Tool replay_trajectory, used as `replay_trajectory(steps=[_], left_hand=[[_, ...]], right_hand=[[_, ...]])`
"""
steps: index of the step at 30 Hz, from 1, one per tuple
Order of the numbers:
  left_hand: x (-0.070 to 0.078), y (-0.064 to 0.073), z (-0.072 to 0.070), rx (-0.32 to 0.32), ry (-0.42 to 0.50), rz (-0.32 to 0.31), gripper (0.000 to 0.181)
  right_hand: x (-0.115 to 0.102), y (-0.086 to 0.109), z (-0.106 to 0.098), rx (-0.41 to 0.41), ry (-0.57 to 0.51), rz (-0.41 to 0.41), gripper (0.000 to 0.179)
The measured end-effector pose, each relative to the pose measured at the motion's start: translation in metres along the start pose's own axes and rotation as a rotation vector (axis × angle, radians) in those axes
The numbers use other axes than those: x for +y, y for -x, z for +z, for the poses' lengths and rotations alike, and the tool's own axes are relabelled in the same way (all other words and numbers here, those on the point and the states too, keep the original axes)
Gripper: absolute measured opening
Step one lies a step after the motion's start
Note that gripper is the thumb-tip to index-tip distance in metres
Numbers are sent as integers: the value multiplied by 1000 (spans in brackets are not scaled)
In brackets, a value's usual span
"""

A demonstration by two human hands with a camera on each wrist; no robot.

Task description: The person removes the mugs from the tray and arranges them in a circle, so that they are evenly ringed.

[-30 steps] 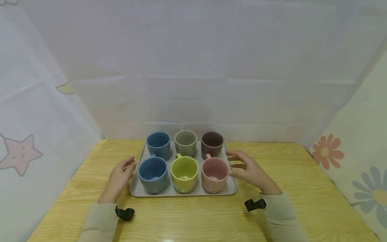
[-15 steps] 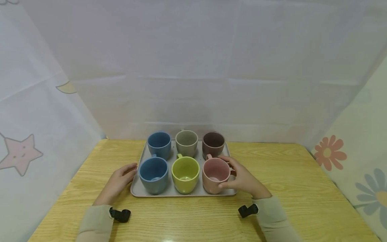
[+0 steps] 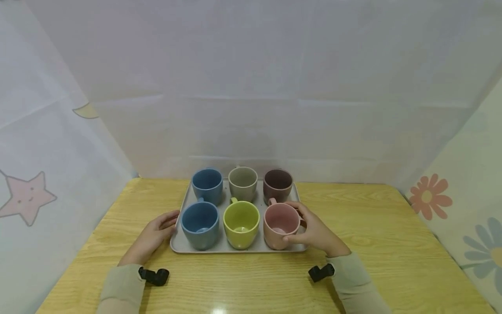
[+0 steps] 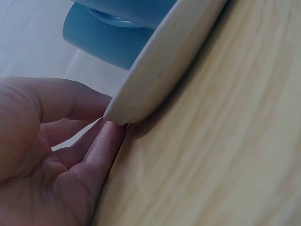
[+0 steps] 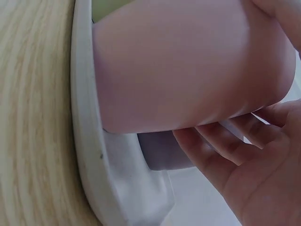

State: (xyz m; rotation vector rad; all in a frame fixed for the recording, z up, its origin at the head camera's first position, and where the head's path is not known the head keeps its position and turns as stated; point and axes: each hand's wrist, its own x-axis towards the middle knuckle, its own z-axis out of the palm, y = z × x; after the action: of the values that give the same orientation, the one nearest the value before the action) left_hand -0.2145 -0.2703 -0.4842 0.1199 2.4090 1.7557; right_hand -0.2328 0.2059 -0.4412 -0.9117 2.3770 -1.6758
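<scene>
A light tray [image 3: 251, 251] on the table carries two rows of upright mugs. My right hand [image 3: 317, 232] grips the pink mug [image 3: 280, 222] in the front right corner, thumb on its near side and fingers round its right side. The right wrist view has the fingertips [image 5: 190, 141] against the wall of the pink mug, whose base is at the tray. At the tray's left edge, my left hand [image 3: 153, 234] pinches the rim between thumb and fingers [image 4: 106, 143]. Closest to that hand is the front blue mug [image 3: 200, 224].
A yellow mug [image 3: 241, 224] stands front middle. Behind are another blue mug [image 3: 207, 185], a grey mug [image 3: 243, 183] and a dark brown-purple mug [image 3: 277, 185]. The wooden table [image 3: 353, 218] meets a white cloth [image 3: 251, 109] behind the tray.
My right hand has moved left from beside the pink mug and now grips it. My left hand has come up to the tray's left edge. The mugs stay in their places.
</scene>
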Motion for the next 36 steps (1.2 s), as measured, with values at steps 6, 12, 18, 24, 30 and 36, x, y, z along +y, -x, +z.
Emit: replay_trajectory(steps=[6,12,18,24,30,36], left_hand=[[0,-1,0,19,-19,20,57],[3,-2,-1,11,-8,24,58],[2,-2,-1,21,-4,15,57],[1,0,0,16,10,4,58],[2,1,1,14,6,-1,59],[1,2,1,20,3,3,59]], right_hand=[[0,-2,1,10,12,2,86],[-3,-1,0,66,59,1,85],[-1,1,-6,101,97,5,84],[1,8,-21,130,79,-27,80],[-1,17,-40,188,50,-62,79],[0,26,-55,274,82,-64,77]])
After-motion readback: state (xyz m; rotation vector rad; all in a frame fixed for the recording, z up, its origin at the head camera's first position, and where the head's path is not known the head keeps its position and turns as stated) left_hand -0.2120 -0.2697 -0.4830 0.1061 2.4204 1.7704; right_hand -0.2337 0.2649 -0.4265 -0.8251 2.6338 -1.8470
